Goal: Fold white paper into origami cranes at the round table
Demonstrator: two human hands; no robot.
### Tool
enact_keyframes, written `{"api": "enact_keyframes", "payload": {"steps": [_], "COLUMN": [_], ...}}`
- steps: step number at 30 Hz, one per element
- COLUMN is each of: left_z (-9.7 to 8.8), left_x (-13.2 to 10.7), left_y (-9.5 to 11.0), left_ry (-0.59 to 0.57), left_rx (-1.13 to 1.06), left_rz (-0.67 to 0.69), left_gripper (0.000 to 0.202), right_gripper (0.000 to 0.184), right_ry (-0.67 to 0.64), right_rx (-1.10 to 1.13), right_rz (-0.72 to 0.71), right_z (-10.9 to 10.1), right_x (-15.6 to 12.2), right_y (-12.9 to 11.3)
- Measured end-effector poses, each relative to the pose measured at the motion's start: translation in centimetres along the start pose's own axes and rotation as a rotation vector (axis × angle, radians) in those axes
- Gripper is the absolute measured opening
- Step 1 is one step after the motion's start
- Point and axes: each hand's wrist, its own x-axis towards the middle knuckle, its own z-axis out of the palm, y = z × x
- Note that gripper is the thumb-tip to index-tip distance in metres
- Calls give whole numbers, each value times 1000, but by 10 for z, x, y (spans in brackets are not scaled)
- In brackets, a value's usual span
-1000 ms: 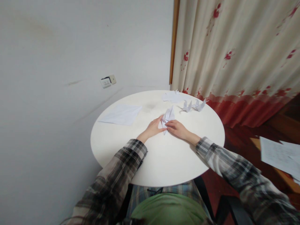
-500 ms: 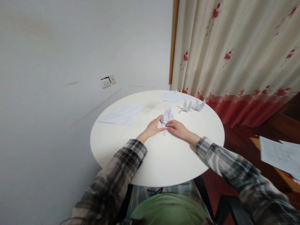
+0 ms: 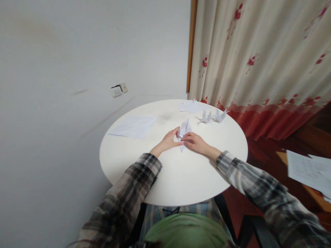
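A partly folded white paper figure (image 3: 185, 128) lies on the round white table (image 3: 181, 179), near its middle. My left hand (image 3: 168, 140) presses on its left side with the fingers laid against the paper. My right hand (image 3: 195, 142) rests on its right side, fingertips pinching the folded edge. Both hands meet at the lower half of the paper; its pointed top sticks up beyond them.
A flat white sheet (image 3: 133, 126) lies at the table's left. Two folded paper cranes (image 3: 214, 116) and more white paper (image 3: 190, 106) sit at the far right. A wall socket (image 3: 119, 90), a flowered curtain (image 3: 258, 62) and papers (image 3: 307, 172) on a wooden surface surround the table.
The paper figure's top flap has been pressed flatter and narrower. Both hands stay in almost the same place on it.
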Motion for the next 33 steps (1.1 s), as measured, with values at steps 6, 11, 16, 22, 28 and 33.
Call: {"api": "enact_keyframes", "payload": {"steps": [6,11,16,22,28,33], "left_z": [-1,-2,-2,-1,2,5], "left_x": [-1,-1,-1,-1,2,3], "left_y": [3,3,3,-1,-12,-18], "left_ry": [-20,-25,-23,20,55,59], "left_rx": [29,23,24,-20,-70,-77], "left_rz": [3,1,-2,-4,13,18], "left_gripper": [85,84,85,76,67,59], "right_gripper": [27,26,24,22,19,19], "right_ry": [32,19,4,-2,-5,-3], "right_rx": [2,-52,-73,-58,-5,20], "right_rz": [-1,30,60,65,42,31], "right_z": [1,1,1,0,-2,-2], "right_x": [-1,-1,0,0,0,1], "right_y": [0,4,5,3,-3,-4]}}
